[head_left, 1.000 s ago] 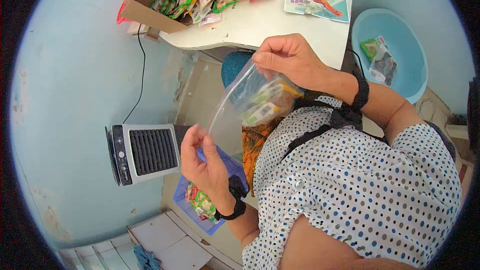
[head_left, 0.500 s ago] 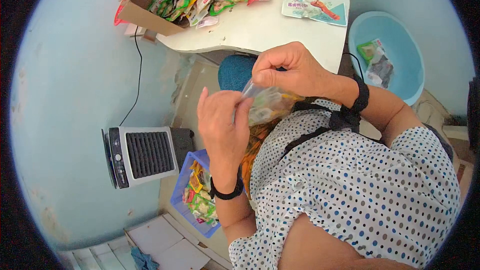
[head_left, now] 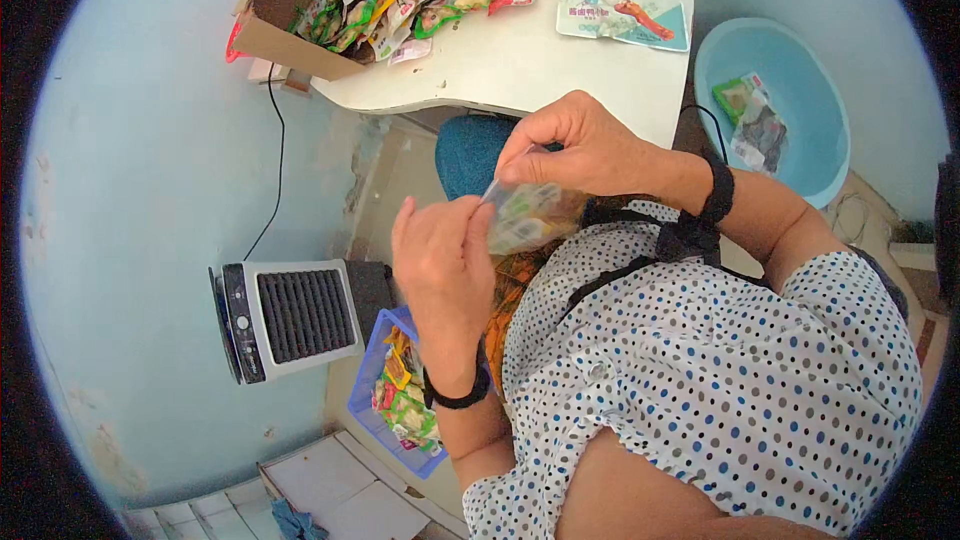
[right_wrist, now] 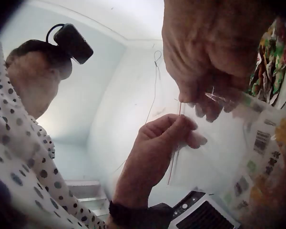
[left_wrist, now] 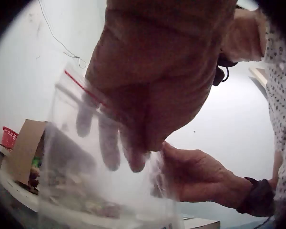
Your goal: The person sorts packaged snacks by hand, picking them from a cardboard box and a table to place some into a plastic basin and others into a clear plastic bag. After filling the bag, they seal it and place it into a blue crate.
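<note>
A clear zip bag point(head_left: 535, 215) hangs between the two hands, with printed snack packets visible inside it. My left hand point(head_left: 440, 260) pinches its top edge between thumb and fingers, close beside the right hand. On the other side, my right hand point(head_left: 590, 145) grips the same edge with thumb and curled fingers. A thin red line point(right_wrist: 170, 171) runs along the bag's seal, passing under the left thumb in the right wrist view. Through the clear plastic point(left_wrist: 124, 186), fingers of the left hand show in the left wrist view.
An open cardboard box point(head_left: 300, 52) of snack packets point(head_left: 400, 0) lies on the white table point(head_left: 480, 70), near a flat pouch point(head_left: 625, 20). A blue basin point(head_left: 815, 90) holds packets at right. A purple basket point(head_left: 362, 380) with packets and an air cooler point(head_left: 305, 315) stand lower left.
One second ago the bag's edge was stretched between widely spaced hands. My left hand has since moved up along it towards the right hand, turning its back to the head camera.
</note>
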Tool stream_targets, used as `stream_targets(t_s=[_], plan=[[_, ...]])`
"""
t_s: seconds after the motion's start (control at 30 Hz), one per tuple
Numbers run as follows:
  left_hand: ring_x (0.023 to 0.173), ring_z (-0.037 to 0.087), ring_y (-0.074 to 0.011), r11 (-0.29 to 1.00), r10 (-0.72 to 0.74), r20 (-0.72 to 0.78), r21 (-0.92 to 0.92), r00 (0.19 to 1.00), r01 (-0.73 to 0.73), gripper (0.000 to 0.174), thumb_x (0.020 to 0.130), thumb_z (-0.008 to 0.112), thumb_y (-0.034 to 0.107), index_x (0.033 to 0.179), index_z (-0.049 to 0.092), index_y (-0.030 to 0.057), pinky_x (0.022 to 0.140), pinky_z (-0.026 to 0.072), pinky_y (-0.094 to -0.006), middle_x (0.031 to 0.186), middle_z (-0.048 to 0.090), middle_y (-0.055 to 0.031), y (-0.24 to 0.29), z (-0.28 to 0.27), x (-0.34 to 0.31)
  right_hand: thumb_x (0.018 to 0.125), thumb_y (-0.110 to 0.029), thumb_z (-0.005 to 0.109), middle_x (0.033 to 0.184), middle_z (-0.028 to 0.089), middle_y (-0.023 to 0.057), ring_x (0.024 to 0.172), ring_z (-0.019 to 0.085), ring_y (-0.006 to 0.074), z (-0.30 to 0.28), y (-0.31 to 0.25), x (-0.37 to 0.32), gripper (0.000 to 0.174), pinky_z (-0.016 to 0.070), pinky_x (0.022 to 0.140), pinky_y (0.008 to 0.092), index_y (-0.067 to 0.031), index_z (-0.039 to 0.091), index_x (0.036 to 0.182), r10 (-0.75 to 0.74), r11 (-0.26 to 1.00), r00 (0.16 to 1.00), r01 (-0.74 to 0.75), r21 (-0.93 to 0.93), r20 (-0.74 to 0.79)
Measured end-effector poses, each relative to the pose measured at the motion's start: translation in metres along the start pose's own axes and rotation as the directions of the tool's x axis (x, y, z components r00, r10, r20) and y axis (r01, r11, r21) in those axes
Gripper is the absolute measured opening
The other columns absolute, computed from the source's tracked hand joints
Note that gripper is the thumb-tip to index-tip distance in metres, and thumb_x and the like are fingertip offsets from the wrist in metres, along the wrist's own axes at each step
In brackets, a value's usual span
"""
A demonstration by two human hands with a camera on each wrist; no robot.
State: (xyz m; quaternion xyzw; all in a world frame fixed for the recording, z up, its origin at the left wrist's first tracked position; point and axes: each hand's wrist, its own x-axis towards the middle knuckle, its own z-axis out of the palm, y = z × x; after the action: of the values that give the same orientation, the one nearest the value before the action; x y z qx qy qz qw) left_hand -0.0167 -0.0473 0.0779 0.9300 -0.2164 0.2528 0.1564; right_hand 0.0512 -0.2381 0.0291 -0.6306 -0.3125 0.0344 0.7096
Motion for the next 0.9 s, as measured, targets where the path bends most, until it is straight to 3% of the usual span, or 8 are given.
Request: stream_targets(t_s=[0.17, 0.27, 0.4, 0.5, 0.7, 0.77, 0.8, 0.9], plan=[[0.077, 0.066, -0.029, 0.994, -0.069, 0.063, 0.083, 0.996, 0.064, 0.009, 0.08, 0.071, 0.007, 0.087, 0.068, 0.0021, 0.095, 0.0474, -0.0471, 0.081, 0.068, -0.0116, -0.023, -0.017, -0.022, 0.088, -0.012, 0.069, 0.079, 0.071, 0.0044, 0.073, 0.063, 0.0065, -0.007, 0.005, 0.0, 0.014, 0.0501, 0.069, 0.0219, 0.0015, 0.072, 0.089, 0.04, 0.995, 0.996, -0.033, 0.091, -0.081], [0.072, 0.065, -0.0247, 0.995, -0.088, -0.041, 0.034, 0.995, 0.089, 0.008, 0.079, 0.071, 0.005, 0.085, 0.067, 0.0006, 0.097, 0.0468, -0.0454, 0.076, 0.067, -0.0101, -0.032, -0.022, -0.031, 0.089, -0.011, 0.068, 0.079, 0.071, 0.0058, 0.074, 0.064, 0.008, -0.008, 0.007, 0.001, 0.014, 0.0515, 0.069, 0.0227, 0.0026, 0.071, 0.089, 0.058, 0.989, 0.997, -0.049, 0.14, -0.058], [0.071, 0.063, -0.0273, 0.956, -0.256, 0.019, -0.145, 0.967, 0.256, 0.005, 0.079, 0.07, 0.005, 0.08, 0.067, 0.002, 0.092, 0.0497, -0.0476, 0.074, 0.065, -0.0089, -0.032, -0.038, -0.036, 0.089, -0.009, 0.067, 0.08, 0.071, 0.0065, 0.074, 0.065, 0.0093, -0.006, 0.002, 0.001, 0.013, 0.0519, 0.069, 0.0235, 0.0025, 0.071, 0.09, 0.04, 0.994, 0.998, -0.035, 0.106, -0.044], [0.072, 0.063, -0.0287, 0.996, -0.085, -0.067, -0.047, 0.994, 0.081, 0.003, 0.079, 0.068, 0.002, 0.081, 0.066, 0.002, 0.093, 0.049, -0.0486, 0.075, 0.065, -0.0096, -0.014, -0.051, -0.039, 0.088, -0.009, 0.068, 0.078, 0.071, 0.0053, 0.072, 0.064, 0.0084, -0.003, -0.011, 0.0, 0.012, 0.0515, 0.068, 0.0229, 0.0022, 0.072, 0.089, -0.007, 0.997, 0.998, 0.011, 0.073, -0.058], [0.071, 0.063, -0.0247, 0.993, -0.086, -0.11, 0.077, 0.99, 0.095, 0.004, 0.081, 0.064, 0.001, 0.08, 0.061, -0.0011, 0.094, 0.048, -0.0446, 0.075, 0.062, -0.0126, -0.029, -0.036, -0.039, 0.086, -0.01, 0.068, 0.074, 0.07, 0.0026, 0.068, 0.062, 0.0055, -0.001, -0.011, 0.004, 0.013, 0.0502, 0.064, 0.0217, 0.0015, 0.072, 0.086, 0.011, 0.999, 1.0, -0.01, 0.048, -0.026], [0.072, 0.063, -0.0238, 0.994, -0.108, -0.072, -0.009, 0.992, 0.108, 0.004, 0.081, 0.065, 0.001, 0.082, 0.062, -0.0008, 0.092, 0.0483, -0.0412, 0.076, 0.064, -0.0126, -0.027, -0.036, -0.039, 0.087, -0.01, 0.067, 0.074, 0.07, 0.0027, 0.068, 0.061, 0.0055, -0.004, -0.006, 0.001, 0.013, 0.0499, 0.064, 0.0218, 0.0014, 0.072, 0.085, 0.07, 0.993, 0.997, -0.074, -0.091, -0.044], [0.072, 0.063, -0.0233, 0.986, -0.157, -0.063, -0.074, 0.986, 0.152, 0.004, 0.081, 0.065, 0.001, 0.083, 0.062, -0.0007, 0.092, 0.0483, -0.0402, 0.077, 0.064, -0.0126, -0.025, -0.035, -0.04, 0.088, -0.011, 0.066, 0.074, 0.07, 0.003, 0.068, 0.061, 0.0058, -0.004, -0.005, 0.0, 0.014, 0.0497, 0.063, 0.0217, 0.0012, 0.072, 0.084, 0.083, 0.997, 0.995, -0.082, 0.013, -0.063], [0.079, 0.065, -0.0215, 0.946, -0.278, -0.057, -0.188, 0.959, 0.264, 0.007, 0.08, 0.067, 0.002, 0.086, 0.064, 0.0005, 0.093, 0.048, -0.0394, 0.08, 0.066, -0.0111, -0.026, -0.03, -0.044, 0.088, -0.011, 0.066, 0.074, 0.07, 0.003, 0.067, 0.062, 0.0063, -0.003, 0.001, 0.001, 0.014, 0.0497, 0.063, 0.0219, 0.0011, 0.072, 0.085, 0.074, 0.997, 0.994, -0.071, 0.039, -0.077]])
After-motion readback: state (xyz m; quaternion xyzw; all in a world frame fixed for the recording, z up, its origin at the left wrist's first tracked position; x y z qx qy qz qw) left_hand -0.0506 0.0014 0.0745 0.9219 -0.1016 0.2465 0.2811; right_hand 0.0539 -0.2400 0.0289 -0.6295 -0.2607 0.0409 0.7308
